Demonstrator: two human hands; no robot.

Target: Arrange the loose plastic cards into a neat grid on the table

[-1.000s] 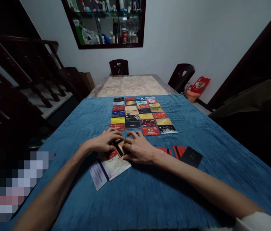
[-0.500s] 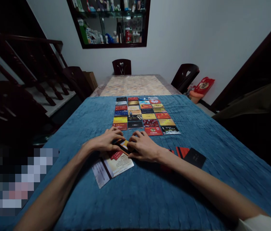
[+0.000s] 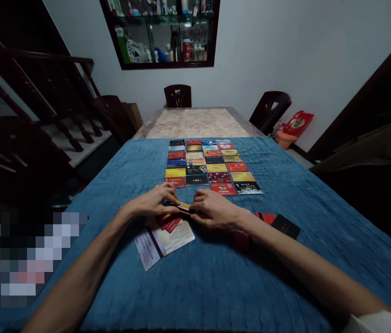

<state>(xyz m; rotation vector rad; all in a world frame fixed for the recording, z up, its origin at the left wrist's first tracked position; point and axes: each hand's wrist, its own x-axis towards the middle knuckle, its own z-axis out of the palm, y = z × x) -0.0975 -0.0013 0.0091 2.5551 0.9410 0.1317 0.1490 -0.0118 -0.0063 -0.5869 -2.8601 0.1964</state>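
Between my two hands is a yellow-and-dark plastic card (image 3: 184, 206), tipped so that only a narrow strip shows. My left hand (image 3: 154, 201) pinches its left end with thumb and fingers. On its right end, my right hand (image 3: 215, 209) grips with bent fingers. Below my left hand lie a red card (image 3: 172, 225) and a larger cream-and-white card (image 3: 178, 238) with a dark stripe. Beyond my hands, several cards lie in rows, among them a red card (image 3: 223, 189) and a black card (image 3: 248, 188) in the nearest row.
A blue cloth (image 3: 181, 296) covers the near part of the table. Right of my right forearm lie a black card (image 3: 286, 226) and red striped cards (image 3: 265, 218). Dark chairs (image 3: 178, 96) stand around the table. A blurred-out item (image 3: 43, 259) lies at the left.
The card between my hands has tilted from showing its striped face to a thin strip. My hands have moved slightly up and kept hold. The view has shifted slightly.
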